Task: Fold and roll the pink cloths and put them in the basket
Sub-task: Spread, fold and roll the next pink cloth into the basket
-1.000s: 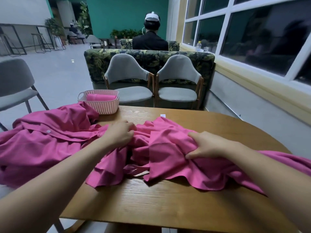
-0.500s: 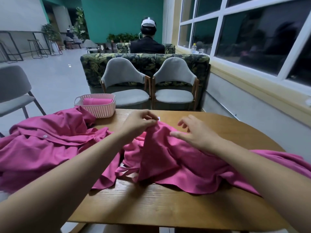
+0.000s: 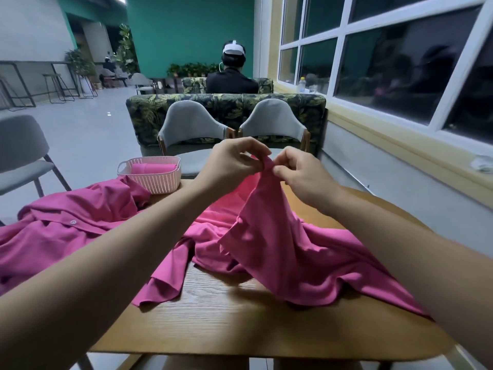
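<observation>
A pink cloth (image 3: 282, 252) is lifted at its top edge above the wooden table (image 3: 240, 324), its lower part still draped on the tabletop. My left hand (image 3: 234, 161) pinches the raised edge from the left. My right hand (image 3: 298, 172) pinches the same edge just to the right, fingertips almost meeting. A second pink cloth (image 3: 66, 231), with a white button, lies crumpled at the table's left side. The pale pink perforated basket (image 3: 157, 180) stands at the table's far left edge with one rolled pink cloth (image 3: 152, 168) inside.
Two grey chairs (image 3: 192, 129) face me across the table, with a leaf-patterned sofa behind them. Another grey chair (image 3: 18, 161) is at the left. A person sits with their back turned further off. A wall with windows runs along the right.
Both hands left the bunched cloth on the table, came together at its far edge and raised it. The cloth now hangs up in a peak between my fingertips.
</observation>
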The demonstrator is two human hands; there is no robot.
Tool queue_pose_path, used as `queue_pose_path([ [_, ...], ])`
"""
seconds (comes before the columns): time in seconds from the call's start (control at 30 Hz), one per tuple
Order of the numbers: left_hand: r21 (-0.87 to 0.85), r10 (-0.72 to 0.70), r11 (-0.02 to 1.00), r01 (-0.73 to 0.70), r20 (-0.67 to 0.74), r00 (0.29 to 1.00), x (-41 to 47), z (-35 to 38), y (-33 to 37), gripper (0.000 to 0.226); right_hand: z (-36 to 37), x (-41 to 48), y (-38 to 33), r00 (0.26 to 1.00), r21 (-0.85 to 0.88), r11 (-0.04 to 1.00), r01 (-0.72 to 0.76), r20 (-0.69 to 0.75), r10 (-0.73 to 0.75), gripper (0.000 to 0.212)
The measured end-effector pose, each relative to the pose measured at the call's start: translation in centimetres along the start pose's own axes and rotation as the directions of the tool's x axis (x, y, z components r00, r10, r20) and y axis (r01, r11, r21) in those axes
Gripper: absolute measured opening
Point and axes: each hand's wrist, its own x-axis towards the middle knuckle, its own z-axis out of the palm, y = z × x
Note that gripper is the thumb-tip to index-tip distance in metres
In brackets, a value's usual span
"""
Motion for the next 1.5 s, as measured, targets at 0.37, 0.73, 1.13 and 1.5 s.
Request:
queue_pose_path([
  [0.37,0.058,0.105,0.993,-0.106,0.014,0.994,1.8,1.3,1.5,0.039,-5.7,2.3,-1.2,0.995,0.119,0.988,-0.1,0.023,0.098,0.01],
  [0.73,0.514,0.562,0.581,-0.631,0.307,0.768,-0.4,2.3,2.7,0.035,-5.0,5.3,-0.3,0.981,0.17,0.969,-0.182,-0.03,0.189,0.008],
  [1.13,0.329,0.145,0.937,-0.116,-0.067,0.987,3.6,1.6,2.3,0.027,-4.8,-2.4,-1.7,0.995,0.376,0.922,-0.098,0.067,0.079,0.069],
  [1.5,0.171,0.051,0.984,-0.045,-0.029,0.998,5.2,3.5,2.8,0.031,-5.7,-1.5,1.2,0.985,0.048,0.998,0.032,-0.169,-0.023,0.016],
])
